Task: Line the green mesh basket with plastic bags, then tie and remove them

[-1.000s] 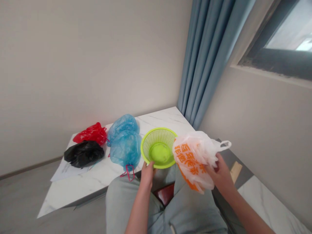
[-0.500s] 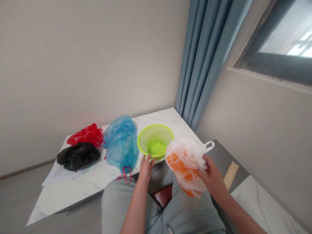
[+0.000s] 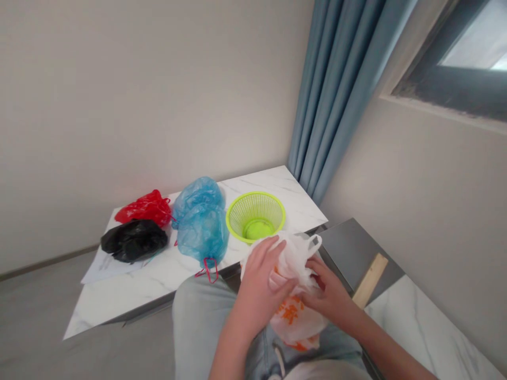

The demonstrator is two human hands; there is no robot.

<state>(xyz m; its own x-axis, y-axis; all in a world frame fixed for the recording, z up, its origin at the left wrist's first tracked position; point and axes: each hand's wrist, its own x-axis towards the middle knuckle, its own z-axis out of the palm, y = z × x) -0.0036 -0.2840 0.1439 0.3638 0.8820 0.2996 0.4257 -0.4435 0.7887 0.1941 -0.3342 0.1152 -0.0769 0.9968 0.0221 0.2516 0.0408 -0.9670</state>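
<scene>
A white plastic bag [image 3: 299,324] with orange printed characters is between my hands, above my lap. My right hand [image 3: 330,290] grips its gathered side below a looped handle. Across the bag's left and upper side lies my left hand [image 3: 263,285], its fingers spread over the plastic and the thumb apart. What the bag contains is hidden. Just beyond the bag, a lime-green plastic basket [image 3: 257,229] stands upright on the white marbled table [image 3: 154,290], with nothing visible inside it.
Left of the basket lie blue plastic bags [image 3: 202,232] with pink drawstrings. Further left are a red bag [image 3: 144,208] and a black bag [image 3: 134,240], the black one on white paper [image 3: 103,267]. A wooden strip [image 3: 370,279] rests at right, below a blue curtain [image 3: 336,100].
My left hand has left the basket's rim and come onto the white bag. The bag and my right hand have moved left and closer to my body.
</scene>
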